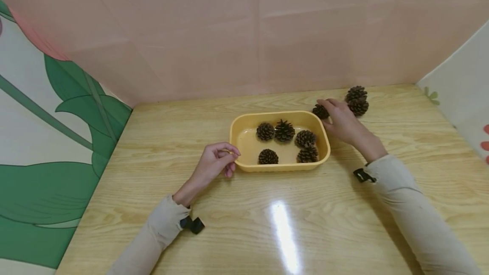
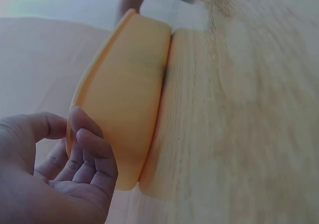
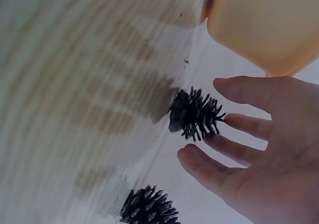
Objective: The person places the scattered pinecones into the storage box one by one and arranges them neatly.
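Note:
A yellow plastic tub (image 1: 280, 167) stands on the wooden table with several brown pine cones (image 1: 284, 131) inside. At its left end my left hand (image 1: 215, 160) pinches the rim, thumb and fingertips on either side of the tub's edge (image 2: 107, 79). Beyond the tub's far right corner, my right hand (image 1: 341, 122) reaches over a single pine cone (image 1: 320, 111). The right wrist view shows its fingers spread about that pine cone (image 3: 194, 114), which rests on the table; a fingertip appears close to the scales, but whether it touches I cannot tell.
Two more pine cones (image 1: 357, 96) sit together behind the right hand, near the back edge of the table (image 1: 183, 207). A pinkish sheet (image 1: 259, 46) rises behind the table. Printed panels stand at the left and right sides.

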`<move>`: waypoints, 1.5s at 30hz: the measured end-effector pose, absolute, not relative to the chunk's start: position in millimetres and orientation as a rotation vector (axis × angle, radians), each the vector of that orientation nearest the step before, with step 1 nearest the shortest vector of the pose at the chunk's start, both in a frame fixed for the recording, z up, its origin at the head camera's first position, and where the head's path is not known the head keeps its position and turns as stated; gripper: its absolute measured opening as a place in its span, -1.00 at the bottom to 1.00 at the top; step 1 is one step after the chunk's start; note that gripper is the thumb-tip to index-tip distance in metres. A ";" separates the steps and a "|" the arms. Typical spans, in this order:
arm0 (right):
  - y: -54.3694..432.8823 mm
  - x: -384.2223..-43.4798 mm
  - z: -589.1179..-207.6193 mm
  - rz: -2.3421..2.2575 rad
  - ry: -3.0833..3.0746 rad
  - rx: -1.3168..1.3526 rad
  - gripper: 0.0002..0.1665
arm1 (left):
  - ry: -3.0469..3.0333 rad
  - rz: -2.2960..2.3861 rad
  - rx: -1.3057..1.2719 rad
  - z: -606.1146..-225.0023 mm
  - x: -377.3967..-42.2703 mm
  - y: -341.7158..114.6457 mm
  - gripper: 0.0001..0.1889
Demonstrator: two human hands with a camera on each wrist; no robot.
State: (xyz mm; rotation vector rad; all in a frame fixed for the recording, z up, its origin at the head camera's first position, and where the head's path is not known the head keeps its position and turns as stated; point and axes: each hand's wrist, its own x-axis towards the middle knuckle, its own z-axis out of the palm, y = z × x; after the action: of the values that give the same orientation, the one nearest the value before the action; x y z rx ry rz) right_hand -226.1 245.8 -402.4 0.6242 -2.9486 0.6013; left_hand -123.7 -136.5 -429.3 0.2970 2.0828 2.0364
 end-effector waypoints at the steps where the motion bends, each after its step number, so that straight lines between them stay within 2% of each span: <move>1: 246.0 -225.8 -402.5 0.600 -2.965 0.609 -0.26 | 2.084 2.036 0.298 -429.4 -123.8 -136.5 -0.82; 7: 247.7 -225.0 -404.3 0.598 -3.037 0.561 -0.35 | 2.083 2.044 0.309 -430.4 -124.1 -136.1 -0.84; 18: 248.9 -224.7 -403.6 0.624 -2.951 0.630 -0.50 | 2.080 2.041 0.318 -431.2 -123.8 -135.9 -0.82; 45: 244.6 -216.8 -383.4 0.619 -2.871 0.634 -0.46 | 2.085 2.028 0.294 -428.6 -123.3 -137.1 -0.83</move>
State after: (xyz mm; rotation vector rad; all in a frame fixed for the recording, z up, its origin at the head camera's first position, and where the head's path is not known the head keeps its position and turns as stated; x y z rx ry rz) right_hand -216.8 244.6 -383.4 0.6344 -2.8706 0.6190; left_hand -123.3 -137.1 -428.6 0.2941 2.0849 2.0278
